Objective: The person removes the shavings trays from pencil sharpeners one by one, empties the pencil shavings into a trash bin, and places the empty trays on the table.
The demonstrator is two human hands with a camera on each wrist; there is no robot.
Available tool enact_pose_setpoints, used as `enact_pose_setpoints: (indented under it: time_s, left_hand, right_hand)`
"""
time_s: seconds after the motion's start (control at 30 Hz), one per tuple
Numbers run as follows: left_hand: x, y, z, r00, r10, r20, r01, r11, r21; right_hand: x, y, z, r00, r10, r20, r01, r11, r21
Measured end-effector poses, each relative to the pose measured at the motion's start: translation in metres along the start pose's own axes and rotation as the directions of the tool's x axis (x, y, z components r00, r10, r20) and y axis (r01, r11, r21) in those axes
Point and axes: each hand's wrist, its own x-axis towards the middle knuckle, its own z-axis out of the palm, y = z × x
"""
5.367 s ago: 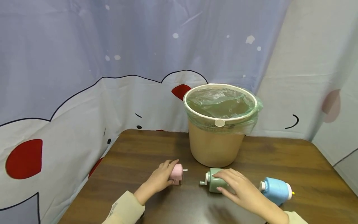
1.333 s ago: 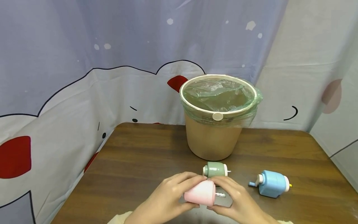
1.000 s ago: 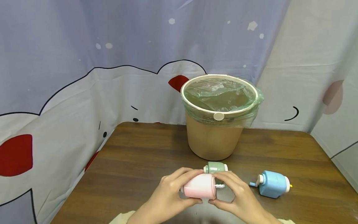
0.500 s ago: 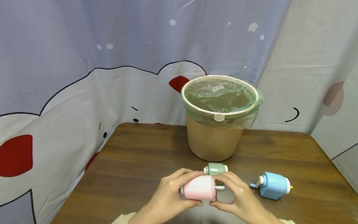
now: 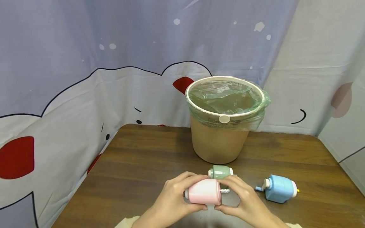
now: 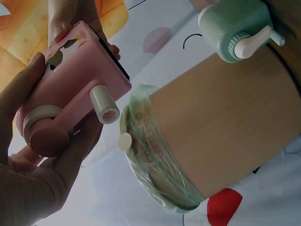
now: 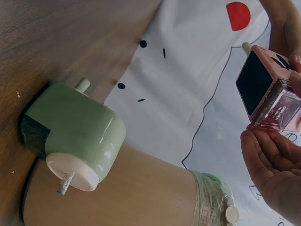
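Observation:
Both hands hold a pink hand-crank pencil sharpener (image 5: 203,191) above the near part of the table. My left hand (image 5: 174,196) grips its crank end, thumb below and fingers on top; the crank handle (image 6: 104,106) shows in the left wrist view. At the other end, my right hand (image 5: 242,199) pinches the body between thumb and fingers, near a silvery pencil (image 5: 225,191) that sticks out. A see-through shavings drawer (image 7: 277,110) faces the right wrist camera. Just behind the hands stands a green sharpener (image 5: 220,172), partly hidden, with a pencil (image 7: 65,183) in it.
A blue crank sharpener (image 5: 280,189) with a yellow-tipped pencil sits on the right of the wooden table (image 5: 148,148). Behind the green one stands a beige bin (image 5: 218,145), lined with a green plastic bag (image 5: 260,117). A printed curtain (image 5: 128,38) hangs around the back.
About five seconds ago the pink sharpener stood on the table under my left hand, with my right hand at the green one. It is now raised between both hands, almost still over the last second.

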Motion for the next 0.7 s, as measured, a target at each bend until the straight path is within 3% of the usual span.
enact_pose_setpoints:
  time_s: [0.27,0.53,0.7]
  left_hand:
    - [0.0012,-0.0026,-0.0021,0.997,0.055,0.055,-0.055,0.998,-0.002]
    - [0.0016,-0.0034,-0.0005,0.999,0.03,0.02,-0.03,1.0,0.007]
    - [0.0035,-0.007,-0.0032,0.997,0.039,0.071,-0.037,0.999,-0.026]
  right_hand:
    - [0.0,0.0016,-0.0003,0.999,-0.043,0.017,0.043,0.999,-0.005]
    - [-0.0003,0.0,-0.0007,0.999,0.041,0.03,-0.041,0.999,0.001]
    - [-0.0005,-0.0006,-0.001,0.998,0.048,0.046,-0.049,0.999,0.001]
